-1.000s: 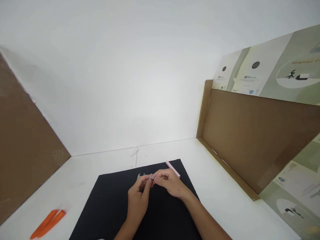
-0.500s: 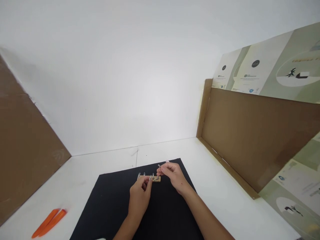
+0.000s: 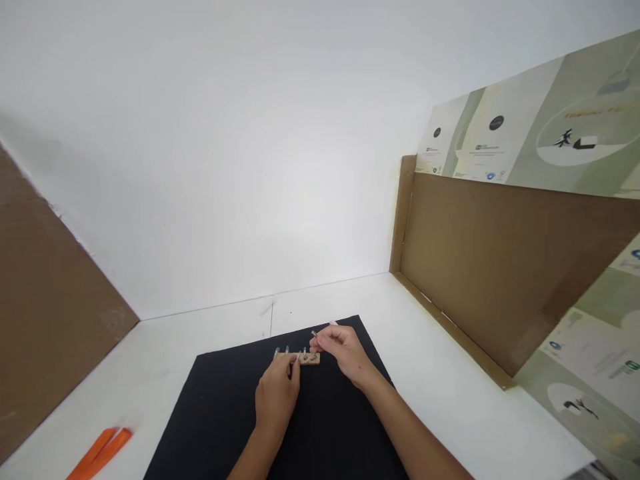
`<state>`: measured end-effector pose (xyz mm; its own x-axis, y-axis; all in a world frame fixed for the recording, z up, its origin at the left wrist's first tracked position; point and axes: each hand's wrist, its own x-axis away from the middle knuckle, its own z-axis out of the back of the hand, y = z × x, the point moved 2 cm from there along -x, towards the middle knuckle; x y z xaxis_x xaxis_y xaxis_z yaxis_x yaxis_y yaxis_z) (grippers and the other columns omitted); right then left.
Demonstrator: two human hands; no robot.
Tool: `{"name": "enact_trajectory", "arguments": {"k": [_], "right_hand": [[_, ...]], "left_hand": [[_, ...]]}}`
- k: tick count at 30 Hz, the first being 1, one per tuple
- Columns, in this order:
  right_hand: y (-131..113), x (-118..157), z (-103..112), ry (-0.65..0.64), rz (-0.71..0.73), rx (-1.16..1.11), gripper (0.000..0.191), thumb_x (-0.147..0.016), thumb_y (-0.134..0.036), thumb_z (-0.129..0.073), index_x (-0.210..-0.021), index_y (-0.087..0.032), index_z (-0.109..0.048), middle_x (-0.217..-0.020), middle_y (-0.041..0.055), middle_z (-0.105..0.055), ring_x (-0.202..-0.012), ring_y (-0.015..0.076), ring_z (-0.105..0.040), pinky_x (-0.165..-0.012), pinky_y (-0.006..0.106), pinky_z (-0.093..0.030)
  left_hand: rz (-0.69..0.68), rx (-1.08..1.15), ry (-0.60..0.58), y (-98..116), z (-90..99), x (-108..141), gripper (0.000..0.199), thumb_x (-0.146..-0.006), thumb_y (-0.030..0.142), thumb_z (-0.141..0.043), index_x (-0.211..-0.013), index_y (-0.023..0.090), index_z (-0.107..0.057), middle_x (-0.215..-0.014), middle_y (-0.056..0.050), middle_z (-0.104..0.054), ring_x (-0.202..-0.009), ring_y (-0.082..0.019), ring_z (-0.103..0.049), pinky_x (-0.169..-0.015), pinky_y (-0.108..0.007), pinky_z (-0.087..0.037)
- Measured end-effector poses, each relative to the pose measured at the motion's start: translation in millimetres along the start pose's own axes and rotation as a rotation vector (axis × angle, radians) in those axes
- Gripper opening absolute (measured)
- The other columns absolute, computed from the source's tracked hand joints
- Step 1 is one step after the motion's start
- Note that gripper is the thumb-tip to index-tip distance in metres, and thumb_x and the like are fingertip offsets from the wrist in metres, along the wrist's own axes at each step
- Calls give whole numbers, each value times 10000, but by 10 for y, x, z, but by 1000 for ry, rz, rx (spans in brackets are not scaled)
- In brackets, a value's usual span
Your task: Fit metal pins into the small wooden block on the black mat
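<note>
A small wooden strip (image 3: 313, 360) with several upright metal pieces lies on the black mat (image 3: 220, 393). My left hand (image 3: 278, 392) is at the strip's front side, its thumb and fingers closed around one small metal piece (image 3: 299, 357) at the strip. Just right of and above the strip, my right hand (image 3: 344, 351) pinches a small metal part (image 3: 314, 333) between thumb and fingertips. The left part of the strip is partly hidden behind my left hand.
Two orange strips (image 3: 103, 453) lie on the white table (image 3: 165, 360) at the lower left. Brown cardboard panels (image 3: 55, 313) stand on the left and right. A white wall rises behind the mat. A pale object touches the mat's far edge behind my right hand.
My right hand has shifted slightly left with the metal part. My left hand stays at the strip, its fingers a little closer together. The whole view has turned slightly.
</note>
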<state>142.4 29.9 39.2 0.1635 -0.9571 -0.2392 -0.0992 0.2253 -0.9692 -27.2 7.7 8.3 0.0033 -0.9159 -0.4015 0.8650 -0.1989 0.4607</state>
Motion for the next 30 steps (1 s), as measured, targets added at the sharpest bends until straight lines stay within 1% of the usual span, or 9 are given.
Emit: {"name": "enact_trajectory", "arguments": {"k": [6,8,12,15,17,19,22,25,30], "right_hand": [[-36,1,-6,5,56,67,331,-845,-497,-633,-763,-195,-738,-781,40,-754,-751,204,-710,-1164,558,-91],[-36,0,-9,2,59,72,334,-841,-504,-634,-764,-197,-740,-777,40,-757,-748,204,-707,-1162,554,-105],[-20,-3,-8,4,45,43,381,-824,-548,-632,-783,-186,-746,-784,62,-755,-767,221,-701,-1096,536,-301],[-31,-3,-7,19,41,40,385,-828,-545,-631,-784,-179,-745,-770,58,-754,-756,213,-701,-1110,529,-285],[-55,-2,-9,32,36,37,380,-826,-537,-638,-770,-176,-744,-748,55,-752,-735,205,-701,-1115,521,-280],[-81,1,-17,39,25,5,381,-807,-540,-657,-759,-172,-743,-741,60,-749,-726,206,-698,-1048,490,-381],[-102,-1,-26,40,1,-75,381,-778,-541,-684,-758,-164,-739,-763,71,-741,-730,209,-693,-857,401,-514],[-102,-9,-26,41,-6,-121,350,-783,-506,-690,-761,-160,-735,-784,70,-735,-736,201,-691,-766,345,-527],[-117,-15,-13,55,1,-143,302,-783,-456,-702,-744,-159,-737,-754,57,-723,-719,186,-683,-746,322,-518]], "left_hand": [[112,-149,-91,6,-8,-30,261,-927,306,-430,-883,251,-681,-756,-37,-708,-707,-224,-680,-554,-245,-356],[134,-193,-118,6,-4,-38,276,-930,338,-428,-849,249,-675,-760,-48,-715,-728,-244,-686,-554,-251,-350],[140,-270,-173,7,36,9,298,-919,386,-443,-771,233,-651,-747,-68,-715,-710,-264,-684,-557,-268,-352],[155,-258,-226,22,79,75,305,-897,414,-469,-705,231,-620,-714,-62,-704,-672,-260,-672,-550,-276,-351],[153,-176,-241,48,107,98,288,-881,399,-486,-680,234,-608,-697,-43,-695,-660,-243,-662,-549,-277,-359],[144,-9,-241,74,123,90,231,-853,361,-518,-694,234,-628,-721,-29,-703,-683,-224,-664,-566,-275,-391],[194,396,-314,83,106,46,177,-779,362,-594,-802,205,-674,-777,-36,-727,-595,-182,-648,-543,-270,-445],[326,769,-404,76,88,4,290,-685,394,-676,-854,158,-679,-792,-56,-748,-441,-127,-571,-465,-263,-453],[477,932,-430,112,138,-14,335,-583,274,-716,-890,141,-700,-894,-96,-770,-441,-107,-579,-381,-211,-372]]}}
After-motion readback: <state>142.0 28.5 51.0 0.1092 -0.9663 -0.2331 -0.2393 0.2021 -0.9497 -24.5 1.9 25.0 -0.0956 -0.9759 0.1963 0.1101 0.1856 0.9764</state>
